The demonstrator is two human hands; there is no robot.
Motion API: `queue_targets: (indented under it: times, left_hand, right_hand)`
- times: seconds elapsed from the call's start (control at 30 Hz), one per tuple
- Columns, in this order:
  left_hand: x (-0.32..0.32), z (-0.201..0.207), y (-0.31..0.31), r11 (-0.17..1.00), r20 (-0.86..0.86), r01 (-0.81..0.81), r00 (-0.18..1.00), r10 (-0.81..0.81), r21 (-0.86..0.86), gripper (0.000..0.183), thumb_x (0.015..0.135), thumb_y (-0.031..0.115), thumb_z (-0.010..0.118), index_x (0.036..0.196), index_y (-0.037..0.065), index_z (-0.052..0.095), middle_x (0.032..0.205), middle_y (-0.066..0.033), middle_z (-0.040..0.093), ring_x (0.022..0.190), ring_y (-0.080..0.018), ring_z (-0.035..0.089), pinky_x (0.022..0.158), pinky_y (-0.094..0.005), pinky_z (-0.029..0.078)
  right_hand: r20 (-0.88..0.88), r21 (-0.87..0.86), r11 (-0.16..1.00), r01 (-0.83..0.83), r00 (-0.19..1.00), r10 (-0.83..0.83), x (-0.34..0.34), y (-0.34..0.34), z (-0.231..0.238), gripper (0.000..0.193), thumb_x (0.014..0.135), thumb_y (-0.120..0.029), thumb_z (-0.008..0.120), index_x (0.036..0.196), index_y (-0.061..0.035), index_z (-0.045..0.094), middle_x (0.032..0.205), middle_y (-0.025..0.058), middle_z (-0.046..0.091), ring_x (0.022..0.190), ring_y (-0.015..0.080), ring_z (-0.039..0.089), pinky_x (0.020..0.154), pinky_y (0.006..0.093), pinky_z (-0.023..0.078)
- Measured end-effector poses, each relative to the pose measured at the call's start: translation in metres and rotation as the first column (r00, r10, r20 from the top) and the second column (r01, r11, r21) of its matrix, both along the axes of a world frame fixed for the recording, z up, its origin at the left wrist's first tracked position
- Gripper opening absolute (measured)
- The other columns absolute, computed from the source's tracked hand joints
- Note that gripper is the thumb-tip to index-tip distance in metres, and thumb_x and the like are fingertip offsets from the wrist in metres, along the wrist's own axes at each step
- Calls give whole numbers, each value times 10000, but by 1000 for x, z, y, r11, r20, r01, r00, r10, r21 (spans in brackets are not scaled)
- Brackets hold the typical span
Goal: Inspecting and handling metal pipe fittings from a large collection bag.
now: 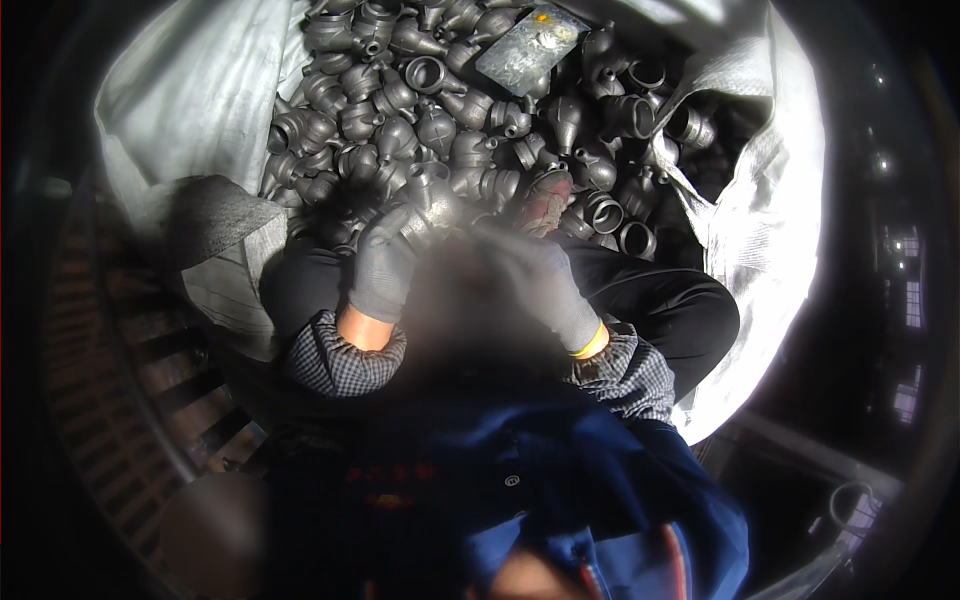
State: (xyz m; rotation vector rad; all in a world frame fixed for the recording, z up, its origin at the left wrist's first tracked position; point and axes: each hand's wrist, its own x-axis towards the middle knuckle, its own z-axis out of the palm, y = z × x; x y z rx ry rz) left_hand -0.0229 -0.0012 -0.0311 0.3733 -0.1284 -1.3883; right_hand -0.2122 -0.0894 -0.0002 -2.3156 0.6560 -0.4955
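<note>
In woven sacking (200, 90), the gloved left hand (386, 262) touches a bulbous fitting (432, 190).

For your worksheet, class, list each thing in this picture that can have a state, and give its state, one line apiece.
Left hand: gloved, at a grey part; grip unclear.
Right hand: gloved, blurred; grip unclear.
Grey fittings: loose, heaped at mixed angles.
White sack: open, sides spread.
Metal plate: lying on the heap.
Checked sleeves: gathered near the wrists.
</note>
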Motion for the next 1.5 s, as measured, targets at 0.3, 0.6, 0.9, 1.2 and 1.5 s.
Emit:
queue_targets:
  times: [0.3, 0.6, 0.9, 1.2, 1.5]
  left_hand:
    - [-8, -5, 0, 961, 506, -269, 838, 205, 57, 251, 935, 134, 477, 1072, -41, 593, 1004, -106, 628, 892, -169, 617, 798, -289, 505]
    - [-3, -4, 2, 939, 575, -277, 810, 114, 205, 278, 914, 98, 467, 1139, -35, 563, 1044, -105, 615, 942, -179, 605, 807, -294, 476]
    - [-6, -18, -1, 936, 736, -346, 650, 190, 63, 295, 933, 227, 495, 1058, -11, 619, 935, -71, 657, 845, -134, 642, 619, -206, 479]
    - [-9, 7, -1, 940, 617, -292, 777, 125, 177, 267, 909, 109, 477, 1113, -29, 579, 1045, -96, 618, 925, -173, 610, 767, -277, 472]
    - [-4, -5, 2, 941, 606, -261, 791, 79, 218, 322, 903, 61, 452, 1196, -48, 530, 1179, -129, 580, 1069, -233, 593, 932, -356, 485]
  right_hand:
    - [-31, -242, 970, 3, 999, -11, 3, -7, -4, 371, 794, -82, 556, 1161, -37, 592, 1087, 144, 633, 911, 310, 645, 762, 371, 528]
    - [5, -62, 996, 68, 998, -68, 4, 1, 4, 322, 824, -96, 612, 1130, -190, 648, 952, 97, 662, 839, 298, 641, 694, 377, 517]
    - [1, -65, 994, 91, 996, -91, 4, -3, -2, 315, 829, -101, 610, 1131, -181, 647, 966, 94, 668, 866, 294, 641, 730, 379, 515]
    - [30, -95, 993, 74, 997, -72, 1, -6, -6, 316, 820, -111, 617, 1128, -178, 648, 949, 90, 665, 858, 295, 639, 722, 379, 516]
    - [58, -96, 992, 82, 995, -77, 2, -7, -1, 327, 825, -101, 611, 1140, -186, 644, 927, 90, 664, 832, 298, 640, 710, 373, 518]
